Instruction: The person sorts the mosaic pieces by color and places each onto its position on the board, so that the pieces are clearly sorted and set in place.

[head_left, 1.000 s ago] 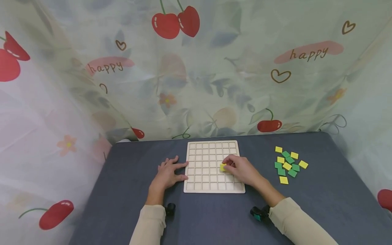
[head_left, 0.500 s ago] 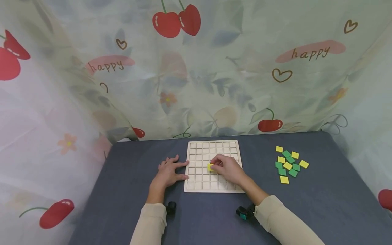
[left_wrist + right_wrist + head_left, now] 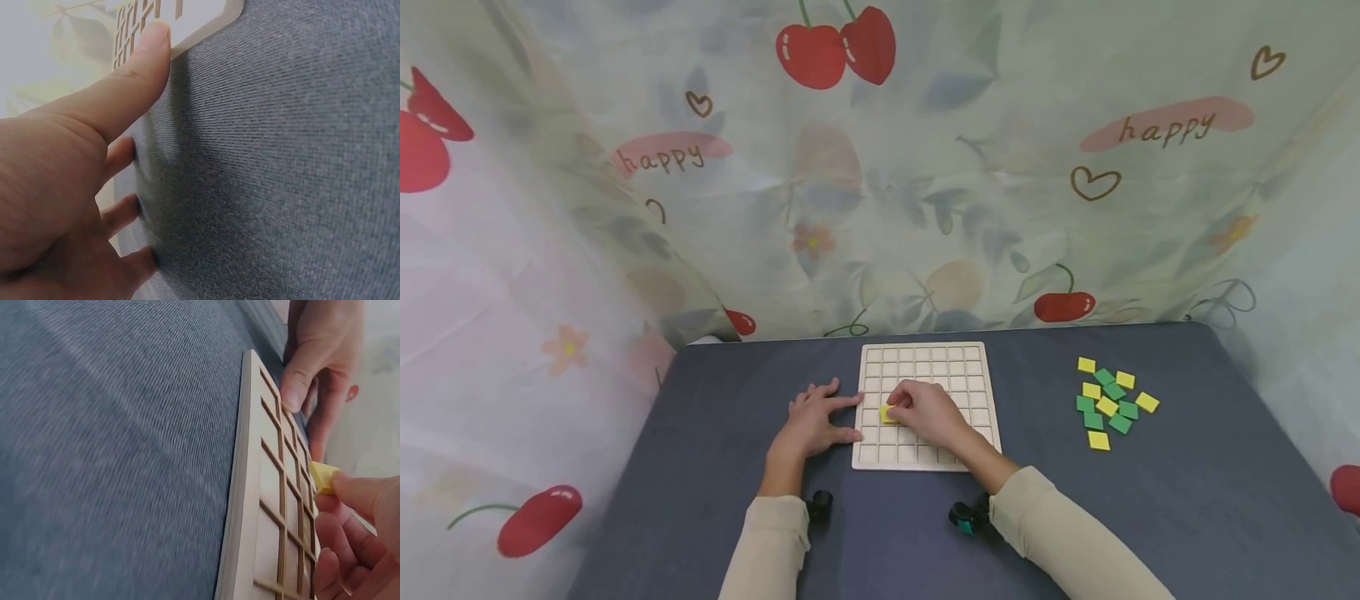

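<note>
A pale wooden grid board [image 3: 925, 357] with square cells lies at the middle of the table. My right hand [image 3: 928, 414] is over its left part and pinches a yellow square tile [image 3: 887, 414] between thumb and fingers. In the right wrist view the yellow tile [image 3: 323, 477] is tilted, close over the grid. My left hand [image 3: 811, 422] has its fingers spread at the board's left edge. Its thumb [image 3: 140, 59] touches the board's rim in the left wrist view, and the other fingertips rest on the cloth.
Several loose yellow and green tiles [image 3: 1107, 407] lie scattered to the right of the board on the dark grey tabletop [image 3: 1037, 367]. A patterned curtain [image 3: 880, 167] hangs behind the table and at its sides. Each wrist carries a small black camera [image 3: 820, 506].
My right hand has moved left across the board with the yellow tile, from its right part to near the left edge. My left hand has kept its place.
</note>
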{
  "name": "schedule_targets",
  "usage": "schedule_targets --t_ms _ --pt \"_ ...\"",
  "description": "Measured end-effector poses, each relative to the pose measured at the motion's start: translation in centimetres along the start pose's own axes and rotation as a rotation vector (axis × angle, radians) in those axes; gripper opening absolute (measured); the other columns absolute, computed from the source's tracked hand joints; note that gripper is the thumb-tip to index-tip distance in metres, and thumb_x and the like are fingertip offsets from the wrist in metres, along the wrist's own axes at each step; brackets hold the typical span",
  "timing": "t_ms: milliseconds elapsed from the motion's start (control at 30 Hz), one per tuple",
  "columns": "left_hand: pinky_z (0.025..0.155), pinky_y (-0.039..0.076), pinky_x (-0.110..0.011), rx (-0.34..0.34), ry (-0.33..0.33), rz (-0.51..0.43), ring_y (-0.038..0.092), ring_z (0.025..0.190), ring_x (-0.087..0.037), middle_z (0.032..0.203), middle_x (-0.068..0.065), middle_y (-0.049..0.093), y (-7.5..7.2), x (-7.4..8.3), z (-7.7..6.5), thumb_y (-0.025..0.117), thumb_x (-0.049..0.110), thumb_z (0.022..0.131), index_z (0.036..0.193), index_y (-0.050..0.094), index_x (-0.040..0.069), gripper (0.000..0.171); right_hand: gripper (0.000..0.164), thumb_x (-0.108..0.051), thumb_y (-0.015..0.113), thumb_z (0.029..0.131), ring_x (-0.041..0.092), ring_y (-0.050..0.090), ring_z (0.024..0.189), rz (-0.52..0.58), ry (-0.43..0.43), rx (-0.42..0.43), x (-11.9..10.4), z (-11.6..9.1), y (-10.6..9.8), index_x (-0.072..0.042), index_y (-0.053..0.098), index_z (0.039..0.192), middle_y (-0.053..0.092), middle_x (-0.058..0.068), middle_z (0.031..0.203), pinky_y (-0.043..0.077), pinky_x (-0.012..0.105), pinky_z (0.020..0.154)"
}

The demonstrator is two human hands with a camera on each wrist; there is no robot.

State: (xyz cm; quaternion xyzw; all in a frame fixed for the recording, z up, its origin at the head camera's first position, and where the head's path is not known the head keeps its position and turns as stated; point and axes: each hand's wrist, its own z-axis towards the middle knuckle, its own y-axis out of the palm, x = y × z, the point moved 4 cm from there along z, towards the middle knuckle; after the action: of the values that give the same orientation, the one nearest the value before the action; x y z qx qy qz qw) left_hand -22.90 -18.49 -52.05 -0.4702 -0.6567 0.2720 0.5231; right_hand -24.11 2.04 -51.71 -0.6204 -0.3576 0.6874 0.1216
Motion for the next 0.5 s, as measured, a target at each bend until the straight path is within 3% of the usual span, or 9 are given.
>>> schedule_targets --t_ms 233,500 --pt "0.122 0.012 -0.073 0.014 0.001 -0.012 0.013 0.158 -0.047 0.169 -0.01 0.028 -0.1 0.1 0.0 0.083 0.045 0.081 0.147 0.055 0.037 0.072 0.009 -0.023 0.075 0.093 0.006 0.063 0.074 -0.03 0.005 -0.013 -0.9 0.8 1.1 -0.016 0.074 0.099 0.074 -0.004 0.086 0.051 0.029 0.07" --pt "0.123 0.011 -0.072 0.009 -0.008 -0.031 0.012 0.158 -0.047 0.169 -0.01 0.029 -0.1 0.1 -0.1 0.084 0.043 0.081 0.146 0.056 0.037 0.071 0.012 -0.024 0.075 0.093 0.009 0.066 0.075 -0.16 -0.021 -0.008 -2.0 1.1 2.0 -0.014 0.075 0.1 0.076 -0.001 0.088 0.053 0.03 0.067"
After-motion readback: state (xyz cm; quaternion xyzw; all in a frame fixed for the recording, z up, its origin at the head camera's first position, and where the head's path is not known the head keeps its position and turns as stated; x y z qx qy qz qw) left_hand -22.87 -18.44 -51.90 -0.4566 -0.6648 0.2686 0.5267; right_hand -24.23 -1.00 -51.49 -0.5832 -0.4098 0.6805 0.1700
